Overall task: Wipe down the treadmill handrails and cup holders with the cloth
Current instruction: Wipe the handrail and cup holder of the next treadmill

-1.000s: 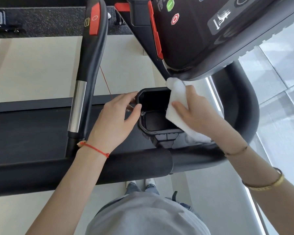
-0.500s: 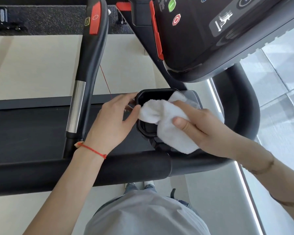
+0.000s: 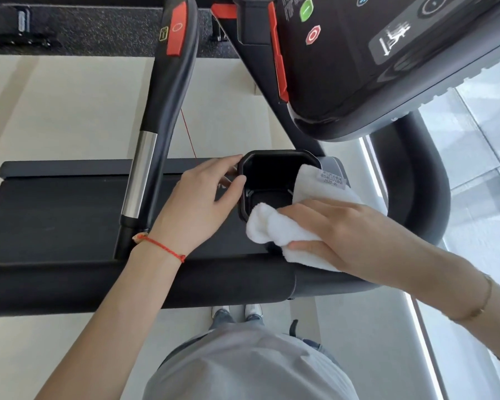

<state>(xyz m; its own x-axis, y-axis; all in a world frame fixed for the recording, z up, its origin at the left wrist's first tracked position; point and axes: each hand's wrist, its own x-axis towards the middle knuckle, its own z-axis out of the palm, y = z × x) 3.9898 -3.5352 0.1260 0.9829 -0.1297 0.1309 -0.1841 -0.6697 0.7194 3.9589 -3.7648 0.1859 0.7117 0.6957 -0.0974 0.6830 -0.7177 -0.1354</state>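
Observation:
A black cup holder hangs below the treadmill console, its dark cavity open to view. My right hand grips a folded white cloth and presses it over the holder's near and right rim; a sewn label shows on the cloth's far end. My left hand steadies the holder, thumb and fingers curled round its left rim. The padded black front handrail runs across just below both hands. The right handrail curves round behind my right hand.
A black upright grip with a red button and a chrome sensor band stands left of the holder. The console overhangs at the top right. The black running belt lies below, pale floor around it. My torso and shoes show at the bottom.
My right hand has swept the cloth from the holder's far right edge across its opening down to the near rim. My left hand has stayed on the left rim.

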